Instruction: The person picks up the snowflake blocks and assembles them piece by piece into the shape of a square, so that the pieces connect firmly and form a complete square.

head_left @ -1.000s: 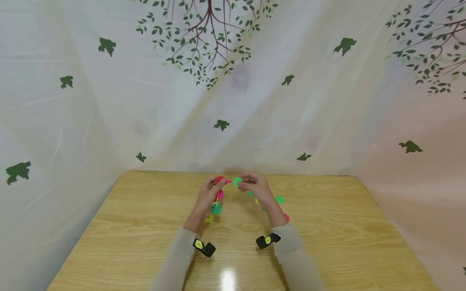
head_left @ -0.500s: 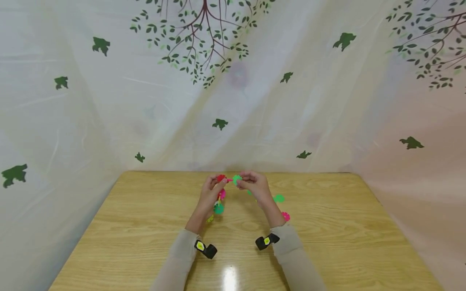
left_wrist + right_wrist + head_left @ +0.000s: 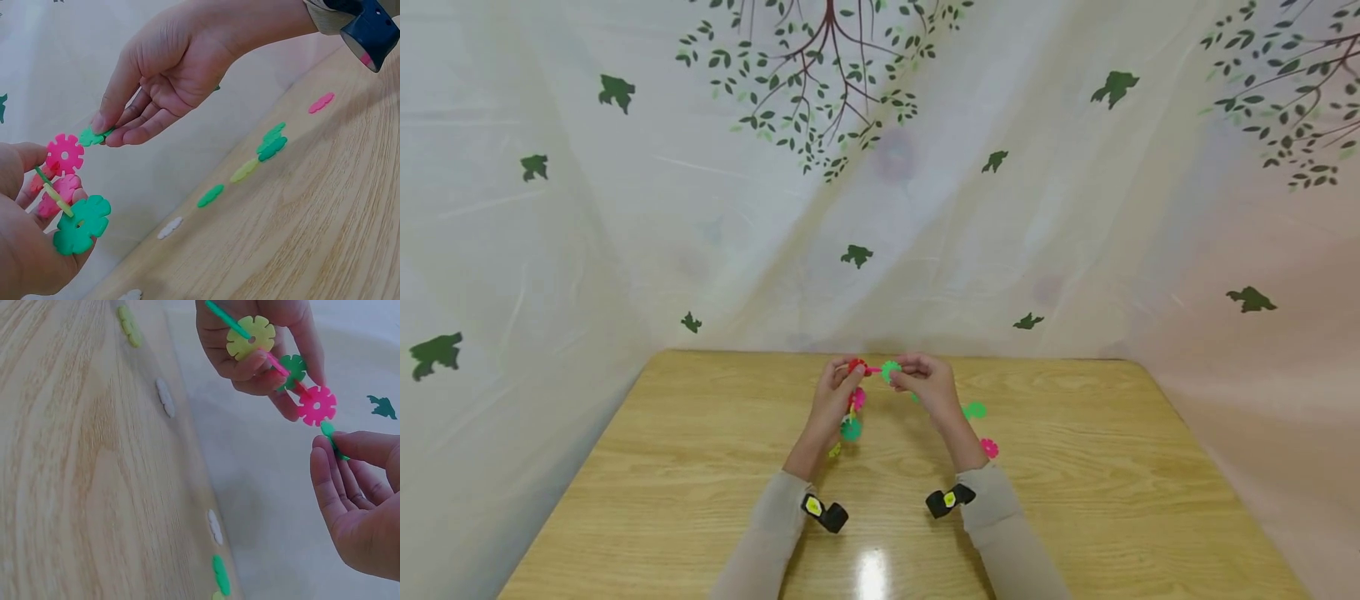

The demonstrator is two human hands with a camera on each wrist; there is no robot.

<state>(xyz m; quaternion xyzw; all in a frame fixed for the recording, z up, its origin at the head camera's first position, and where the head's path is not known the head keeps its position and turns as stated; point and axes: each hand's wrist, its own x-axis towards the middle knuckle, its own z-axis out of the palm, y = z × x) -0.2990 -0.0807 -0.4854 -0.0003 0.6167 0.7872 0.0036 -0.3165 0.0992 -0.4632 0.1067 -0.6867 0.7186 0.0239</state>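
In the head view my left hand (image 3: 835, 392) holds a chain of slotted flower-shaped plastic discs above the table's far part. A red disc (image 3: 857, 366) shows at its fingertips, and a teal-green disc (image 3: 851, 429) hangs below. The chain also has a yellow disc (image 3: 251, 337) and a dark green disc (image 3: 292, 372). At its end stands a pink disc (image 3: 65, 154), facing my right hand (image 3: 928, 383). Between thumb and fingers, that hand pinches a light green disc (image 3: 94, 136), whose edge meets the pink disc's rim. Whether their slots interlock, I cannot tell.
Several loose discs lie on the wooden table (image 3: 1075, 500), among them a pink one (image 3: 989, 448), a green one (image 3: 976, 410), a white one (image 3: 170, 227) and a yellow one (image 3: 129, 326). A printed curtain (image 3: 760, 208) rises behind the table's far edge.
My left hand has shifted slightly right with the chain, bringing the pink end disc up against the light green one. The right hand has stayed almost in place, still pinching its disc.
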